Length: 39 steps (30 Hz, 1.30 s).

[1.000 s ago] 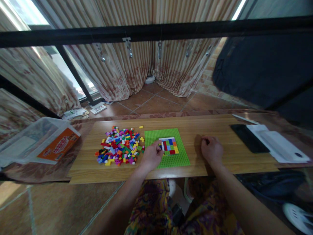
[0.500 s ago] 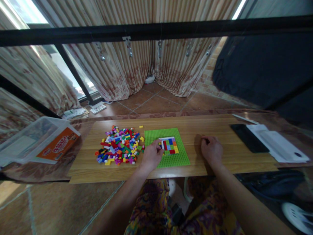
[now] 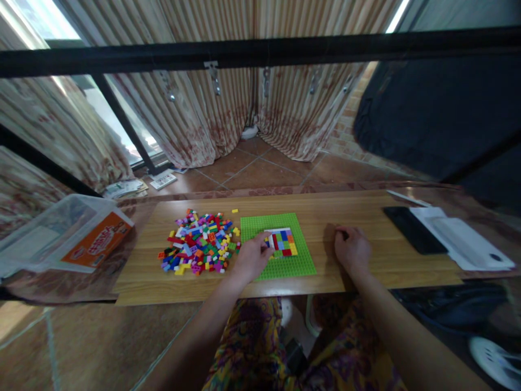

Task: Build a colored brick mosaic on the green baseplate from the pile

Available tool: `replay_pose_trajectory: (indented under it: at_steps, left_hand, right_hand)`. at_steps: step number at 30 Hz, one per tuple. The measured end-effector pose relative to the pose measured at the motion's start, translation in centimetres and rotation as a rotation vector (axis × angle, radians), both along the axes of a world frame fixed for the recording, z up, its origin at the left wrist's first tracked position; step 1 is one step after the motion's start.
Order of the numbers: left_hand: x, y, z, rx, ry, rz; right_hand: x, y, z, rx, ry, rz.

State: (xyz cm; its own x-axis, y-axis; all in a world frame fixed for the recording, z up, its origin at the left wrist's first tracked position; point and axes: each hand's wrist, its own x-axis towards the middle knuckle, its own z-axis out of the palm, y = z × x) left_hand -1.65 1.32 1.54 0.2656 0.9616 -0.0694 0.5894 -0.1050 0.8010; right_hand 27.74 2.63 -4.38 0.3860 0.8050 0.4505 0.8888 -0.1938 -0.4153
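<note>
My left hand is over the left part of a green studded baseplate, its fingers closed at the left edge of a block of colourful toy bricks. Whatever lies between those fingertips is hidden or too small to name. The brick block is a flat rectangle of red, blue, yellow, green and white pieces, partly covered by the hand. Right of the baseplate, my right hand rests on the wooden table with its fingers curled in. Nothing shows in it.
A heap of loose toy bricks lies left of the baseplate. Beyond it stands a clear plastic box with an orange label. At the right end are a black flat object and a white tray-like object. A black bar crosses above.
My left hand has shifted very slightly at the left edge of the brick block, and its forearm is a little further left. My right hand has stayed in place.
</note>
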Motion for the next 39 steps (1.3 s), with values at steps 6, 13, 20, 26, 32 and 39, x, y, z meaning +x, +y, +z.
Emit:
replay_pose_trajectory:
  at_steps: [6,13,20,26,32,39]
  left_hand:
    - [-0.2,0.1,-0.4,-0.001,-0.019,0.004]
    - [-0.4,0.3,-0.9,0.0,-0.057,0.015]
    - [-0.3,0.2,-1.1,0.009,-0.071,0.028]
    - [-0.1,-0.3,-0.2,0.033,0.033,0.031]
    - [0.1,-0.3,0.4,0.024,0.12,0.006]
    - [0.3,-0.2,0.2,0.036,0.197,0.013]
  right_hand:
    - [0.0,0.0,0.0,0.027,0.007,0.012]
    - [-0.2,-0.1,0.3,-0.003,0.015,-0.012]
    - [-0.3,-0.1,0.4,-0.001,0.026,0.0]
    - [-0.2,-0.1,0.2,0.001,0.006,-0.003]
    - [-0.2,-0.1,0.2,0.002,-0.004,-0.001]
    - [0.0,0.0,-0.1,-0.006,-0.017,-0.008]
